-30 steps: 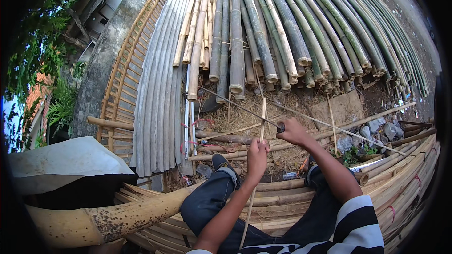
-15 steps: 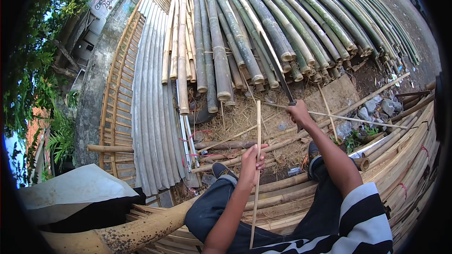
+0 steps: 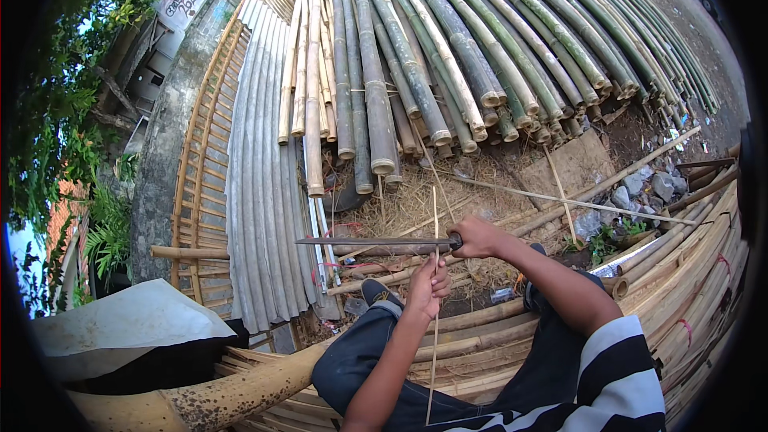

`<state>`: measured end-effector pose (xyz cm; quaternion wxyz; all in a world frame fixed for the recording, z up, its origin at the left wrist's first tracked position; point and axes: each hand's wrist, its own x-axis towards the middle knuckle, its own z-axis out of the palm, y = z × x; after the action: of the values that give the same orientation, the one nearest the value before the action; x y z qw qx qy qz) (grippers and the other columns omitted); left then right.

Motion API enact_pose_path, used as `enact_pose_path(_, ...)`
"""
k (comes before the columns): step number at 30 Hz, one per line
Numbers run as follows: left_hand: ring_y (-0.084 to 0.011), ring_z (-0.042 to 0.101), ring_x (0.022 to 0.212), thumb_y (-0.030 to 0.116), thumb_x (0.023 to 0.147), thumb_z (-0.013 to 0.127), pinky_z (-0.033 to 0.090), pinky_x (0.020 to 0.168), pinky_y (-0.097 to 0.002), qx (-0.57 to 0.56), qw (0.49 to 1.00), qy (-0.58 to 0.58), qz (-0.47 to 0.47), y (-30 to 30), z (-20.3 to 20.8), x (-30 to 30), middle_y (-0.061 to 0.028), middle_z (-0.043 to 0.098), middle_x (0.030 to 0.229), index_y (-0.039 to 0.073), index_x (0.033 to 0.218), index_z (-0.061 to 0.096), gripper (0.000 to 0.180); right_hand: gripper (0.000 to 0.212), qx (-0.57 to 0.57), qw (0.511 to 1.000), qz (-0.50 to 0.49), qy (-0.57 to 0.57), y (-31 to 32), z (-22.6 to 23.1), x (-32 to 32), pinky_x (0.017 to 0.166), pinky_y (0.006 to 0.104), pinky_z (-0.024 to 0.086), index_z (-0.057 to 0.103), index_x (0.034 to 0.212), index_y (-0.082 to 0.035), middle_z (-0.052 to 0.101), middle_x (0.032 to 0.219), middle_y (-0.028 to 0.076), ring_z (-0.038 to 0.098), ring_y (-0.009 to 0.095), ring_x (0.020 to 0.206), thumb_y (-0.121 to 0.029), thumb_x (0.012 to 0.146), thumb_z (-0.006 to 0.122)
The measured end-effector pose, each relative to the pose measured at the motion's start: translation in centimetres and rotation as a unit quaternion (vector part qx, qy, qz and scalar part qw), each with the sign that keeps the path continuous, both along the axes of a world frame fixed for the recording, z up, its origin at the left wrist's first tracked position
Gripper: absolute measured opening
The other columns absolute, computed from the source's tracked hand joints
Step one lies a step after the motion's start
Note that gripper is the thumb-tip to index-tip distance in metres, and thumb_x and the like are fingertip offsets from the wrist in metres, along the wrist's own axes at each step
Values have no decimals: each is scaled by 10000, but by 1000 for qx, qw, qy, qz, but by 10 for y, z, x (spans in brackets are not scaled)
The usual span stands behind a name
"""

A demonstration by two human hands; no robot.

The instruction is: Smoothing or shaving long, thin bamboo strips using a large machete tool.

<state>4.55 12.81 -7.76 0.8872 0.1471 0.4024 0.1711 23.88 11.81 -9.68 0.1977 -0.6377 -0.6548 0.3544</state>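
My left hand is closed around a thin bamboo strip, which stands roughly upright from my lap to a little above the hand. In my right hand is the dark handle of a long-bladed knife. The blade lies level, pointing left, and crosses the strip just above my left fingers. Whether its edge has bitten into the strip, I cannot tell.
Long bamboo poles lie in a wide stack ahead. Grey corrugated sheets and a bamboo ladder are at left. A thick bamboo pole slants beside my left knee. Split bamboo is piled at right, near rubble.
My right hand has swung the knife down and to the left, from pointing up and away to lying across the strip. My left hand still grips the strip in nearly the same place.
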Motion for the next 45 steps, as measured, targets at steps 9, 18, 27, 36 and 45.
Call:
enact_pose_path(9,-29,213,411,344,991,416,172,358,-176,48,997,10,-54,-45,36,22,63,258,539,96,839,431,291,253,-44,932,-354,62,-1,-30,70,576,416,468,561,685,8,559,572,160,587,305,569,-235,664,630)
enact_pose_path(18,-23,241,408,282,993,417,187,359,-178,144,986,83,22,2,6,12,56,308,552,81,837,448,257,177,-72,930,-185,310,7,-1,8,424,293,349,517,627,-14,497,514,21,439,114,442,-137,658,641)
enact_pose_path(27,-21,265,436,249,996,409,200,380,-195,195,968,150,48,-22,14,15,64,324,574,74,832,472,248,297,81,992,-49,85,2,-13,-14,548,419,420,580,672,9,546,575,176,536,327,546,-283,654,633)
enact_pose_path(36,-30,176,403,340,993,400,148,358,-193,26,1000,15,9,7,9,-5,73,245,533,97,815,442,304,288,-5,974,-219,66,6,-13,7,611,444,441,572,692,20,571,626,213,565,370,616,-256,625,617)
enact_pose_path(45,-35,194,405,319,997,399,134,361,-201,98,991,91,26,-15,21,11,69,236,540,118,790,403,289,212,73,993,-93,-26,9,-13,7,622,471,469,626,740,-55,602,668,195,594,401,678,-225,622,583)
